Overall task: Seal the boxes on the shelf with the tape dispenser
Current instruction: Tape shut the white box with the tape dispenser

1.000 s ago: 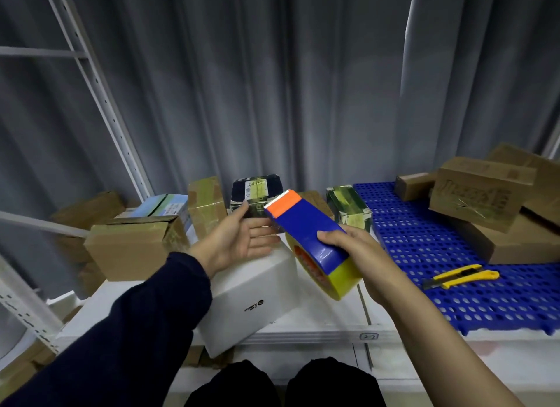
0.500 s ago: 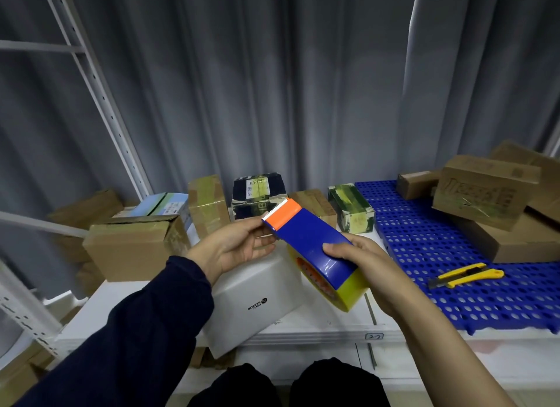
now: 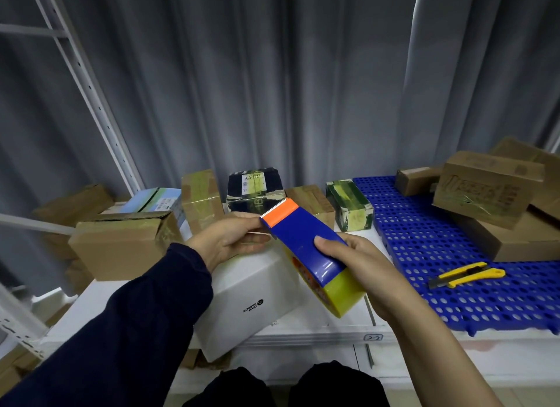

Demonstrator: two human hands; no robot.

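Head view: both hands are raised together over the front edge of the shelf (image 3: 303, 331).
Right hand (image 3: 360, 264): wrapped round the body of the tape dispenser (image 3: 306, 243), thumb on top.
Left hand (image 3: 230, 240): thumb and fingertips meet at the orange cutter end. I cannot tell whether they have the loose tape end pinched.
Tape dispenser: held in the air between my hands, tilted, just above the white box (image 3: 251, 297) and not touching it.
Done so far: the small boxes beyond my hands, the black box (image 3: 254, 188) and the green box (image 3: 348, 206), look already banded with tape.
Left to do: I judge the white box comes next, since I see no tape on it. The brown box (image 3: 118, 246) beyond my left hand has a raised flap.
Around: a yellow knife (image 3: 466, 275) lies on the blue mat (image 3: 424, 240) right of my right hand, and stacked cartons (image 3: 485, 188) sit further off.
In the way: nothing lies between the dispenser and the white box, though that box overhangs the shelf edge and could slip under pressure.
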